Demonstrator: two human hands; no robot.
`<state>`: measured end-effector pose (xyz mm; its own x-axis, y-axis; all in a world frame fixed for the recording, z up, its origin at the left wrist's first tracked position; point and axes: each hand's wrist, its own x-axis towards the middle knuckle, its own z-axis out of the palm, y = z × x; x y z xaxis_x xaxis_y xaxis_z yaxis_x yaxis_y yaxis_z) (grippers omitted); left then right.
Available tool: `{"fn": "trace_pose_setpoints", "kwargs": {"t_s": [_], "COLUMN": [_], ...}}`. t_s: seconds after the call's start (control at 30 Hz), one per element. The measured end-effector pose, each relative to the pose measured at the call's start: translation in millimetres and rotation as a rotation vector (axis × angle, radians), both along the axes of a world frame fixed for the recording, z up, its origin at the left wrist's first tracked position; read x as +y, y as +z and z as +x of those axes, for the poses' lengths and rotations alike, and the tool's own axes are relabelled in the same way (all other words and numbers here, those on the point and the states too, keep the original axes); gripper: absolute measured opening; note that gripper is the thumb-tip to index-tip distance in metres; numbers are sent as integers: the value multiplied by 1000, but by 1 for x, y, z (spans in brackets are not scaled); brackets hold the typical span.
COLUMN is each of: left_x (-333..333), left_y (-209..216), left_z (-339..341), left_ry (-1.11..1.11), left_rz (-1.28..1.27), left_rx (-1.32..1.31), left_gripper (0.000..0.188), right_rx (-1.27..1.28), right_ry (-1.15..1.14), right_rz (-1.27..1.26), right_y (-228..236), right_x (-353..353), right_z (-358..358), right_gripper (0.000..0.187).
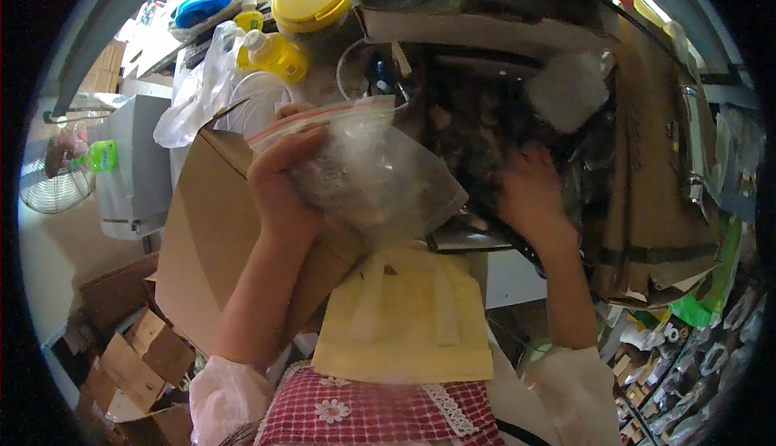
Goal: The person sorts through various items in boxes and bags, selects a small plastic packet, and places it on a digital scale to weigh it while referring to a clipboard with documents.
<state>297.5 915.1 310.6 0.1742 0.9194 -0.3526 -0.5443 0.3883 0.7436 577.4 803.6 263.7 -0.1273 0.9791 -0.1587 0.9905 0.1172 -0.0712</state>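
My left hand [283, 175] grips a clear zip bag [380, 183] by its upper left edge, near the red seal strip. The bag hangs tilted in front of me, and what it contains cannot be made out clearly. To the right, my right hand [529, 191] reaches into a pile of small dark pieces [477, 118] lying in a black-lined box. Its fingers are blurred and partly lost among the pieces. Beyond that hand, a clear plastic bag [570, 94] rests on the pile.
An opened cardboard box [202, 228] stands at left, a large cardboard carton [659, 163] at right. Behind are a yellow-lidded tub [311, 1] and a yellow bottle [279, 55]. A yellow padded piece [404, 317] covers my lap. Far left is a fan [56, 175].
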Motion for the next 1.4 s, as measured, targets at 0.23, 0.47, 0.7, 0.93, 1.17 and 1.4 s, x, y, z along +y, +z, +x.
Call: {"fn": "trace_pose_setpoints", "kwargs": {"t_s": [0.23, 0.47, 0.7, 0.93, 1.17, 1.4], "left_x": [1, -1, -1, 2, 2, 0], "left_y": [-3, -8, -9, -9, -5, 9], "left_z": [-1, 2, -5, -3, -6, 15], "left_ry": [-27, 0, 56, -19, -85, 4], "left_rz": [5, -35, -105, 0, -5, -66], "left_rx": [19, 41, 17, 60, 12, 109], "left_gripper": [26, 28, 26, 27, 32, 34], "right_rx": [140, 79, -50, 5, 386, 261], "right_ry": [-86, 79, -92, -120, -375, -305], "right_rz": [-122, 204, 136, 268, 117, 223], "right_y": [12, -39, -34, -18, -2, -53], "right_x": [-19, 14, 12, -2, -5, 53], "right_z": [34, 1, 19, 45, 58, 21], "right_gripper": [20, 33, 35, 36, 35, 48]}}
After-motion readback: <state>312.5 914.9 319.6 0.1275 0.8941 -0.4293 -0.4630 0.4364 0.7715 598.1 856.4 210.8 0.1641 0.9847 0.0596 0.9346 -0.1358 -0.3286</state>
